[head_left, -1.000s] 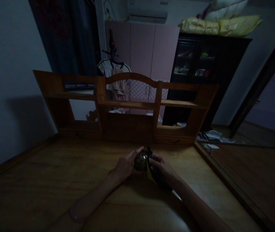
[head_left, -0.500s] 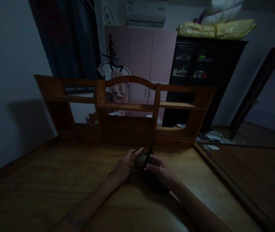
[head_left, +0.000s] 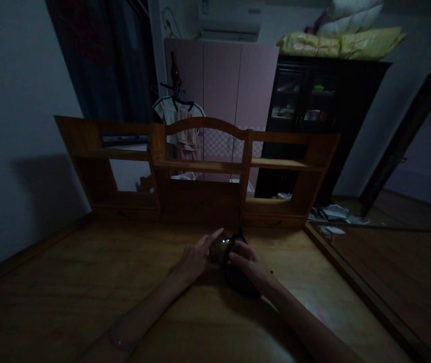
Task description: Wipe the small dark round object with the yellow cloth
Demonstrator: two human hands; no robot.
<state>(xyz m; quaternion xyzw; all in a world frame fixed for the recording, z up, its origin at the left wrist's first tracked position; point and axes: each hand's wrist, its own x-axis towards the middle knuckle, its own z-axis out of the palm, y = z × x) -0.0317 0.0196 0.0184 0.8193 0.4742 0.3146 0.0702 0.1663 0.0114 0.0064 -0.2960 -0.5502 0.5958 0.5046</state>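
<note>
Low over the wooden tabletop [head_left: 124, 272], my left hand [head_left: 197, 256] is closed around the left side of a glossy, rounded, brownish-dark object [head_left: 220, 247]. A bright reflection shows on its surface. My right hand [head_left: 251, 262] pinches the right edge of the same object, where a black, soft-looking piece [head_left: 238, 281] joins or overlaps it. This black piece hangs below and behind my right fingers, and a thin dark end sticks up above them. The dim light hides what kind of thing it is.
A wooden shelf unit [head_left: 200, 165] with drawers stands along the back edge of the tabletop. A raised wooden rim [head_left: 352, 285] borders the right side. Behind are a pink wardrobe [head_left: 221, 85], a dark cabinet [head_left: 352, 101] and hanging clothes [head_left: 185, 121].
The glossy object has turned between my hands, and its reflection is brighter. The black piece has shifted a little and its thin end points more upright. Both hands stay nearly in place.
</note>
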